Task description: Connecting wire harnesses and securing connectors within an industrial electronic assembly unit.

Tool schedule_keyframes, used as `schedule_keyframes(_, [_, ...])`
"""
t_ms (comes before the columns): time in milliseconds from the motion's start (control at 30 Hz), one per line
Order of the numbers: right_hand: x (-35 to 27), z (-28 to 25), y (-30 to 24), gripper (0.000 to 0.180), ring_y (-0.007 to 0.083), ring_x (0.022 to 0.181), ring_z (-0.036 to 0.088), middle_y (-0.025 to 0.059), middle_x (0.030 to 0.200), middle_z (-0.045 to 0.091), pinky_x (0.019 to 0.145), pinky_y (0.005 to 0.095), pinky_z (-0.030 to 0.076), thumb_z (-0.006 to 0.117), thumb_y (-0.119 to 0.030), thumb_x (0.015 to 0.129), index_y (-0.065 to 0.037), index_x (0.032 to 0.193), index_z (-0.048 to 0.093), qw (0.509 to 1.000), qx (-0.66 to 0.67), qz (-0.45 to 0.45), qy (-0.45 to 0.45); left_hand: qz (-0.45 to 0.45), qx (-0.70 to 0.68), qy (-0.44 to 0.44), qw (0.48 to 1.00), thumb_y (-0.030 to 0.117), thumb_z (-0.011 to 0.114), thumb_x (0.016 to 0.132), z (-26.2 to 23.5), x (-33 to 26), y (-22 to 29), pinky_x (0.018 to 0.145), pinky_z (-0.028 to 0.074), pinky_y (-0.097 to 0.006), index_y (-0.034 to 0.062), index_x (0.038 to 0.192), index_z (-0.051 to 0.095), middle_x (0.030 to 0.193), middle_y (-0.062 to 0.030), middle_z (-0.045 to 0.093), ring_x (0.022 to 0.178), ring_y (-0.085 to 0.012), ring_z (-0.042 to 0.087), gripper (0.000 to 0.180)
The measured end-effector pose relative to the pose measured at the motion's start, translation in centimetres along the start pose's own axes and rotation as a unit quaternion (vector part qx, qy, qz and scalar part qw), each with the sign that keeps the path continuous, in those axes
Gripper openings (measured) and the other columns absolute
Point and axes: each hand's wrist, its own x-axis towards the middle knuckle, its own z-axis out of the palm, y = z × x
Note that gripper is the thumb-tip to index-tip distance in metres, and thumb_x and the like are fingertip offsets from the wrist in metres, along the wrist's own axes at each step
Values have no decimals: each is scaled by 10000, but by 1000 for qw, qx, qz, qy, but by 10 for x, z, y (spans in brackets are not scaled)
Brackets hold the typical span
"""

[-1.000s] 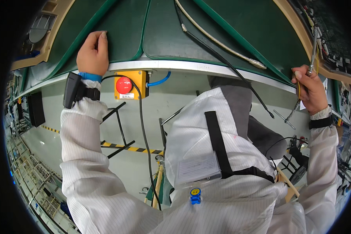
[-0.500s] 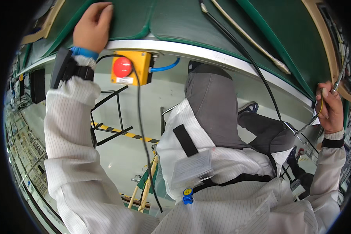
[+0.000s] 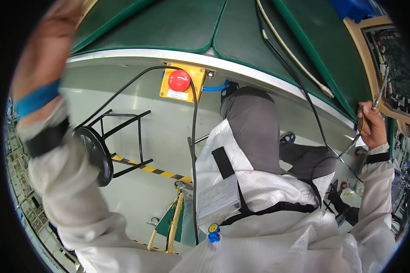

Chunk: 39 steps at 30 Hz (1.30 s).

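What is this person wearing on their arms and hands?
Both arms are in loose white sleeves with fine stripes. The left hand is bare and blurred; a blue band circles that wrist, with a black strap below it on the cuff. The right hand is bare too, with a black strap at the wrist.

The push-button box [image 3: 182, 83] hangs under the front edge of the workbench [image 3: 177, 27], near its middle. A cable [image 3: 193, 150] drops from it to the floor. The stool [image 3: 107, 145] lies tipped over below the bench's left part. Cables [image 3: 296, 59] run across the bench's right part toward the right hand [image 3: 373, 125] at its right edge.
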Motion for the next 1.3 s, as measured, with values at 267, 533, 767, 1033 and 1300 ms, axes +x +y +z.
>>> schedule_keyframes(267, [-3,17,-1,137,70,343,332,99,796,640,328,229,230,609,-127,921,-13,998,598,1000,16,-17,-5,-288,763,-68,574,347,664,863,50,-12,-94,554,476,-369,-58,784,671,590,-152,581,587,-258,629,413])
schedule_keyframes(533, [-7,27,-11,137,43,380,351,110,793,652,348,209,219,670,-114,879,-5,937,610,999,-12,11,29,-315,482,-51,816,197,668,901,55,-1,-79,519,414,-248,-11,864,658,653,-10,598,590,-84,521,212])
schedule_keyframes(767, [-10,25,-15,117,44,392,356,113,787,655,361,219,209,676,-74,874,-1,947,621,997,59,44,7,-345,479,-47,806,135,614,938,115,-15,-98,606,455,-239,-53,1003,654,728,-27,631,666,-76,543,203])
schedule_keyframes(1033, [-11,23,-13,142,52,409,405,113,793,654,370,222,254,669,-65,881,27,979,621,995,96,12,-7,-320,440,23,839,97,624,921,125,-39,-143,676,481,-244,-52,1035,654,814,-43,657,740,-94,584,191])
schedule_keyframes(1300, [-11,22,-15,143,58,430,419,99,778,649,401,218,304,665,-68,886,23,987,622,993,112,14,13,-264,507,5,821,72,637,908,173,-11,-177,617,457,-229,-49,978,662,752,-42,633,676,-88,559,143])
